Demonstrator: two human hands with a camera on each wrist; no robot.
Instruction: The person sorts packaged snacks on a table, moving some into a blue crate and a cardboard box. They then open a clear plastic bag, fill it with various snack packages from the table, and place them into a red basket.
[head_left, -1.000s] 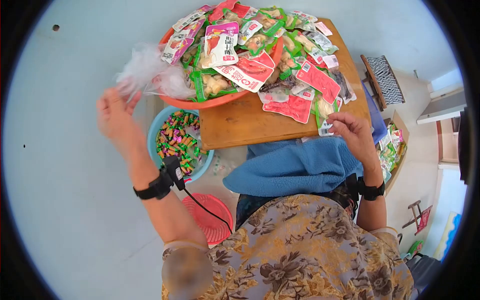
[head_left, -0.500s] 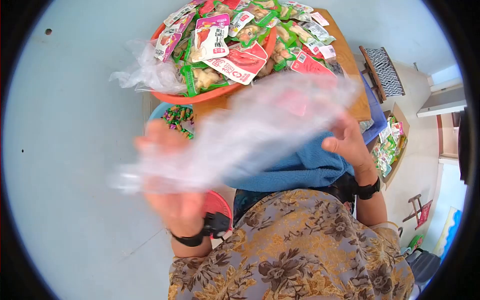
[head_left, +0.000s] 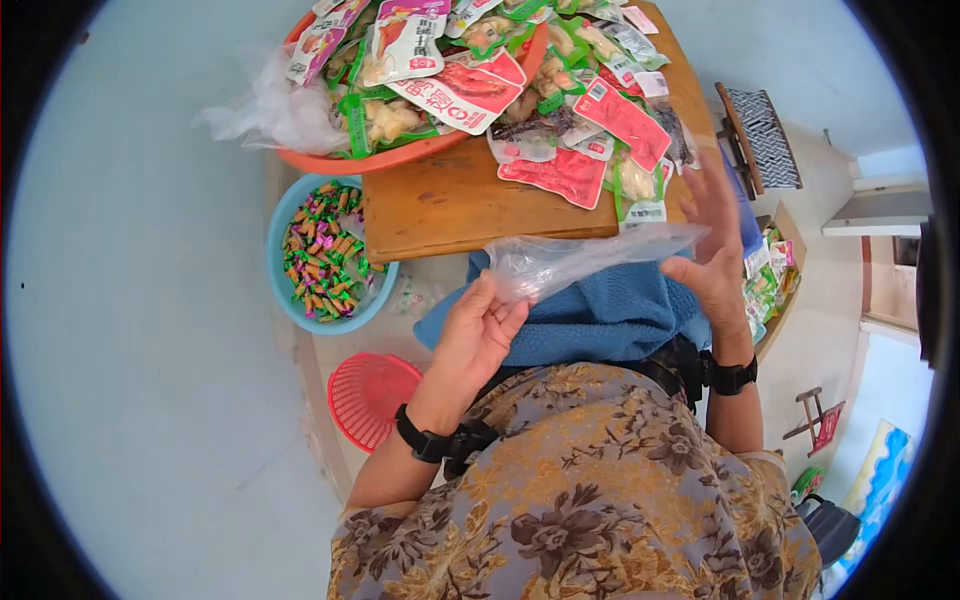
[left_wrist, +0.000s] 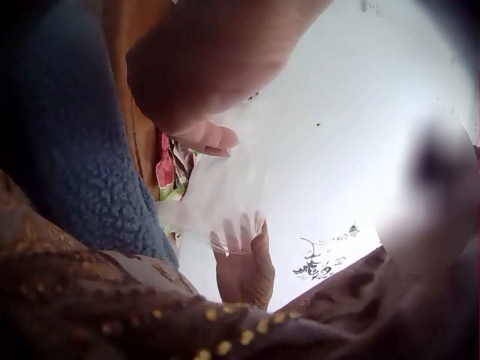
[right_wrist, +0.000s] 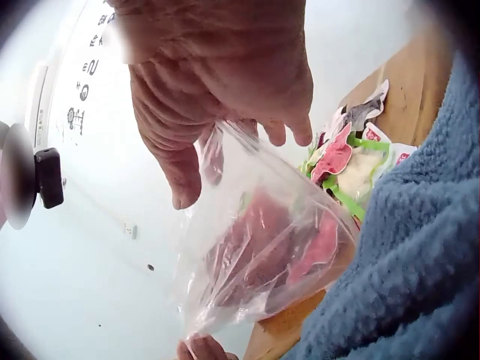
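Two hands: we log both on one clear plastic bag, stretched between them over the lap.
Left hand: palm turned up, fingers curled together, pinching the bunched end of the bag at the fingertips.
Right hand: from the right wrist we see the thumb outside the bag's open rim and one finger showing through the film, the two pinching it; the other fingers stand straight and apart.
Bag, position: raised and roughly level, just in front of the near edge of the wooden board and above the blue fleece cloth; we cannot tell whether it touches the cloth.
Bag, contents: red shapes show through the film from the right wrist; we cannot tell whether they lie inside or behind.
Board, load: snack packets in red, green and white, heaped on its far part.
Orange basin: on the board's far left corner, heaped with more packets; crumpled clear plastic lies against its left side.
Blue bowl: left of the board and lower, filled with wrapped candies.
Red basket: on the floor near the bowl, just left of the left forearm.
Wrists: we note a black band on each.
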